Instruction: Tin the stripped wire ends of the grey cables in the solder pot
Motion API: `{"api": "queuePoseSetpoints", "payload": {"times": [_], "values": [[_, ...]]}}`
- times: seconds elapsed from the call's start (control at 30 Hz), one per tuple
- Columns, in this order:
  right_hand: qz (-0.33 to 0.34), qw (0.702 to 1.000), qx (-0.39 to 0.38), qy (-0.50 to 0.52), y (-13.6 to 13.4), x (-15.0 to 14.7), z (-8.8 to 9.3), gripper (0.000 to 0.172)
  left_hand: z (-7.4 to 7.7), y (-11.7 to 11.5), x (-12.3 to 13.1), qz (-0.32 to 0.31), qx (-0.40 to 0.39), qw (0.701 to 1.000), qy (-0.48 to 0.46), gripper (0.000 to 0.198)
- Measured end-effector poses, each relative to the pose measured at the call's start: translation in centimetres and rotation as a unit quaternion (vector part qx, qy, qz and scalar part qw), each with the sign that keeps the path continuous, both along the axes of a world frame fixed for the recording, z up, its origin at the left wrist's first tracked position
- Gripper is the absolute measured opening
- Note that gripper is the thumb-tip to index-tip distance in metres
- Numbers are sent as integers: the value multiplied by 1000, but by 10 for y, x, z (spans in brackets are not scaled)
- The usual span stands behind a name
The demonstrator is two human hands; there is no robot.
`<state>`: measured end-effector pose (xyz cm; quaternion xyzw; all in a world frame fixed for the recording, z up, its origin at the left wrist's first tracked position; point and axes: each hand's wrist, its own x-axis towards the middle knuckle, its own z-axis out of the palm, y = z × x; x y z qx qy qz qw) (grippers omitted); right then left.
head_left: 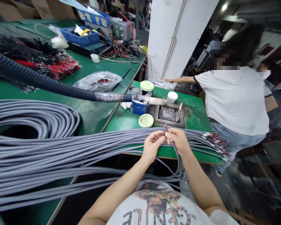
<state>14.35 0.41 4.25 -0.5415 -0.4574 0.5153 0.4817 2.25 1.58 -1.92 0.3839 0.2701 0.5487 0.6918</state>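
In the head view, the left hand and right hand are pinching the split wires of one grey cable between narrow fingertips, above the near edge of a green workbench. The grey cable bundle is stretching right, many ends already carrying crimped terminals; this end is showing none.

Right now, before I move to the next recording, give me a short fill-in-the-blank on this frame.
The left hand and right hand hold the end of a grey ____ between them.
A co-worker in a white shirt stands beside a white ____.
A blue crate stands on a bench with a ____ top.

Missing words: cable; pillar; green.
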Motion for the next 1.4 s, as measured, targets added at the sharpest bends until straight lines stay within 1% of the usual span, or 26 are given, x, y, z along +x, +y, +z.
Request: {"api": "queuePoseSetpoints", "payload": {"times": [0.07,0.13,0.23,0.3,0.33,0.4,0.47,0.5,0.53,0.57,0.6,0.67,0.7,0.73,0.77,0.8,0.87,0.9,0.97,1.03,1.1,1.2,1.3,1.37,1.4], "values": [[-10,1000,3,22,-6,-3,-2,28,0,-4,10,8,-3,1000,-26,16],[-25,999,8,31,-10,-2,-3,28,-1,-7,16,24,4,999,-24,14],[-29,999,15,38,-17,0,-7,23,0,-7,14,48,31,998,7,13],[-11,999,14,49,-25,0,-12,20,2,-5,7,99,72,991,57,11],[-2,998,13,57,-29,0,-16,22,3,-3,3,132,113,980,94,9],[-1,997,10,78,-38,0,-24,28,5,-1,-4,173,240,941,166,6],[-18,995,8,102,-45,0,-29,32,6,-2,-9,163,372,890,208,12],[-27,993,6,111,-48,0,-31,34,5,-3,-10,148,413,873,215,14],[-33,993,5,117,-50,1,-32,37,5,-4,-9,134,427,868,215,15],[-37,992,5,117,-52,1,-31,39,4,-6,-8,127,413,877,210,15],[-41,993,6,114,-53,1,-30,41,3,-8,-6,125,375,897,200,14],[-51,993,11,103,-56,1,-28,44,0,-12,-2,116,250,948,157,18],[-57,994,14,97,-58,0,-28,45,-1,-14,0,100,182,969,131,22],[-62,994,16,92,-59,-1,-28,47,-2,-15,2,69,121,984,106,25],[-64,994,17,87,-61,-2,-28,48,-4,-17,3,23,73,993,86,27],[-65,994,17,83,-63,-3,-29,49,-5,-18,3,-36,38,996,69,27],[-46,997,7,64,-65,-1,-30,49,-6,-19,2,-145,-7,989,38,29],[-27,999,-1,46,-66,2,-29,47,-7,-19,0,-177,-21,984,23,31],[1,1000,-2,-21,-66,11,-24,37,-7,-18,-3,-201,-35,979,-1,30],[-9,992,29,-122,-64,21,-15,24,-7,-17,-6,-206,-41,978,-9,28],[-35,971,77,-223,-59,27,-4,16,-6,-18,-9,-222,-43,974,-13,26],[-24,938,130,-320,-52,22,11,12,-6,-22,-9,-245,-34,969,-14,24],[-12,907,177,-381,-43,7,19,11,-6,-26,-8,-258,-13,966,-2,26],[-19,896,201,-394,-39,1,21,18,-5,-27,-9,-257,-3,966,9,26],[-27,899,204,-386,-36,0,22,21,-4,-27,-10,-253,-5,967,13,26]]}}
